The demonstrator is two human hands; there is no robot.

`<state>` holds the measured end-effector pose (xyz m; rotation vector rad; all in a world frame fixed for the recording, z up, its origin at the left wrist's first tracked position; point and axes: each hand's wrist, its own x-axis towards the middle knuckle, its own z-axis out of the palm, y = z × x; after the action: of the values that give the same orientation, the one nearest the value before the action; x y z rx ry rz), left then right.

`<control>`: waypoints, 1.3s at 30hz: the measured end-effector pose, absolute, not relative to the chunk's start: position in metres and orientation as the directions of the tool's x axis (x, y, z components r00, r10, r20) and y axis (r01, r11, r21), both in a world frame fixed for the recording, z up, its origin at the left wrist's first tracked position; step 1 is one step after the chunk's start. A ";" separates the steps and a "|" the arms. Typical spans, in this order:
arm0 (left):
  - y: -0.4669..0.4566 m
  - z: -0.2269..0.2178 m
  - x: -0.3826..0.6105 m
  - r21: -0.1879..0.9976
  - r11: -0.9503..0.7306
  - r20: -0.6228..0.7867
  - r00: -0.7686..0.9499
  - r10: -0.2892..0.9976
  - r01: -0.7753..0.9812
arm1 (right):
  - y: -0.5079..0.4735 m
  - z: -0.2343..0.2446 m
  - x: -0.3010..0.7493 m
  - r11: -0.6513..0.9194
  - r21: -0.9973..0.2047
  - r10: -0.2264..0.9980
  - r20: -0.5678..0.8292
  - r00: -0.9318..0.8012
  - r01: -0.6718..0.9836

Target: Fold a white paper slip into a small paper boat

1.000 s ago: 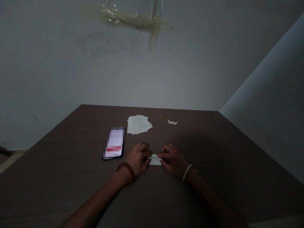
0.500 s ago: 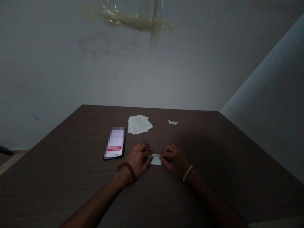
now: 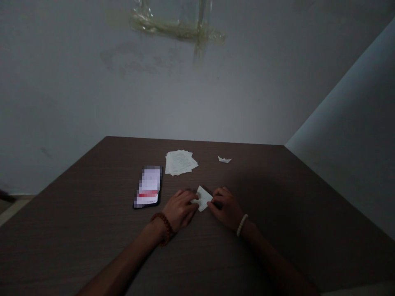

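A small printed piece of paper (image 3: 203, 198) lies at a slant on the table between my hands, one corner pointing to the back. My left hand (image 3: 180, 209), with a brown bead bracelet at the wrist, has its fingertips on the paper's left side. At the right corner, my right hand (image 3: 226, 206) pinches the paper between thumb and fingers; a pale bead bracelet circles that wrist. Whether the left fingers grip the paper or only press on it is hard to see.
A loose stack of printed papers (image 3: 180, 163) lies farther back. To its right sits a small folded paper boat (image 3: 224, 159). A phone with a lit screen (image 3: 148, 186) rests left of my left hand. The brown table (image 3: 92, 197) meets a wall behind.
The paper has been turned from lying square to a slant, and more of its face shows. My left fingers have shifted over its left side; the right hand has barely moved.
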<state>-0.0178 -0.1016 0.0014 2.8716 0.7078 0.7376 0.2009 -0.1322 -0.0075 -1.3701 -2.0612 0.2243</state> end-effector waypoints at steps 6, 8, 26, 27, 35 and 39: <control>-0.098 0.002 -0.018 0.284 -0.904 0.361 0.838 0.409 0.318 | -0.133 -0.001 0.200 0.356 -0.532 0.895 0.431 -0.116 0.768; -0.098 0.002 -0.018 0.308 -0.898 0.364 0.833 0.417 0.315 | -0.134 0.000 0.201 0.385 -0.514 0.882 0.450 -0.141 0.767; -0.099 -0.006 -0.019 0.346 -0.881 0.402 0.797 0.450 0.323 | -0.139 0.002 0.199 0.475 -0.421 0.869 0.360 -0.338 0.772; -0.099 -0.005 -0.019 0.349 -0.881 0.405 0.796 0.449 0.320 | -0.140 0.002 0.198 0.468 -0.420 0.873 0.358 -0.332 0.778; -0.099 -0.005 -0.020 0.351 -0.880 0.419 0.787 0.453 0.320 | -0.142 0.003 0.194 0.413 -0.429 0.895 0.353 -0.271 0.803; -0.099 -0.004 -0.020 0.366 -0.875 0.420 0.783 0.458 0.316 | -0.143 0.002 0.191 0.386 -0.444 0.903 0.363 -0.231 0.809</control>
<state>-0.0200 -0.0988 -0.0044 2.6999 0.5996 0.7398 0.1910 -0.1426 0.0021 -1.4628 -2.0822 0.2161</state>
